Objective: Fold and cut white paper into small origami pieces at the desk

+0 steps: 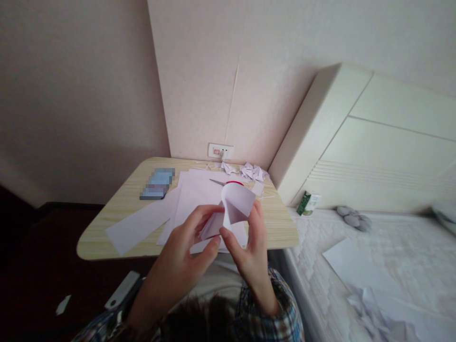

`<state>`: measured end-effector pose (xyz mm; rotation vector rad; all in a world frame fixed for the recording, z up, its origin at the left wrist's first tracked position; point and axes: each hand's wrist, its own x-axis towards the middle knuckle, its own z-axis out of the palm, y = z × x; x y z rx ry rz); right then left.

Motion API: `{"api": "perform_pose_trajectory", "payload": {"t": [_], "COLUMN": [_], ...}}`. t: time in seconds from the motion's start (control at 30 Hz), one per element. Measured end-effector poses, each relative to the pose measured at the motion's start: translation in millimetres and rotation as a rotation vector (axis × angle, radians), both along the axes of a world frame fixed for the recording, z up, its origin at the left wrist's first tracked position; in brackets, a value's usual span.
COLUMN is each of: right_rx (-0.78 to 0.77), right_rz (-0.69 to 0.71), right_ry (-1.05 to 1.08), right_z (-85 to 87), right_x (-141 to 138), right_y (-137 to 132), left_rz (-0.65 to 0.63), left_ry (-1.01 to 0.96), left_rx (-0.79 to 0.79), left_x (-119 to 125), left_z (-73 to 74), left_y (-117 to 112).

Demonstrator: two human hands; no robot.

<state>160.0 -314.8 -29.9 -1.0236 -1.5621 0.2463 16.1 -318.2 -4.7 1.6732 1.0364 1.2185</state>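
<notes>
Both of my hands hold a folded white paper piece (233, 205) above the near edge of a small wooden table (114, 209). My left hand (188, 249) pinches its lower left part between thumb and fingers. My right hand (251, 251) grips its right side, thumb pressed against the fold. The paper's upper flap curls up and over. Under it lie several loose white sheets (142, 225). A pile of small folded paper shapes (251, 172) sits at the table's back edge. Scissors with a red handle (228, 182) lie partly hidden behind the held paper.
A blurred dark flat object (157, 183) lies on the table's left part. A wall socket (220, 151) is behind the table. A bed (374, 266) with loose paper sheets, a small green box (307, 203) and a grey object (351, 217) stands to the right.
</notes>
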Motion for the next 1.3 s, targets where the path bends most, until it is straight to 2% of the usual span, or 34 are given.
{"api": "perform_pose_trajectory", "payload": {"t": [0.2, 0.33, 0.5, 0.63, 0.73, 0.9, 1.1, 1.3], "right_rx": [-0.013, 0.006, 0.048, 0.082, 0.095, 0.14, 0.21, 0.271], "right_rz": [0.031, 0.05, 0.091, 0.105, 0.131, 0.149, 0.141, 0.056], "right_ry": [-0.021, -0.068, -0.124, -0.177, -0.2, -0.234, -0.279, -0.287], "right_z": [-0.8, -0.9, 2.0, 0.0, -3.1, -5.3, -1.1, -3.8], "right_x": [0.3, 1.0, 4.8, 6.9, 7.6, 9.8, 11.1, 11.8], "right_y": [1.7, 2.9, 5.1, 4.9, 3.9, 1.7, -3.0, -4.1], "left_rz": [0.002, 0.04, 0.017, 0.074, 0.128, 0.204, 0.118, 0.132], "left_ry": [-0.304, -0.371, -0.391, -0.412, -0.422, -0.332, -0.314, -0.3], "left_rx": [-0.182, -0.268, -0.301, -0.356, -0.302, -0.163, -0.17, -0.21], "left_x": [2.6, 0.8, -4.2, -4.5, -3.1, -3.0, -5.7, -3.6], "left_z": [8.7, 10.1, 8.2, 9.6, 12.8, 20.2, 19.4, 22.4], "left_y": [5.0, 7.2, 8.9, 9.6, 7.4, -0.9, -3.6, -5.5]}}
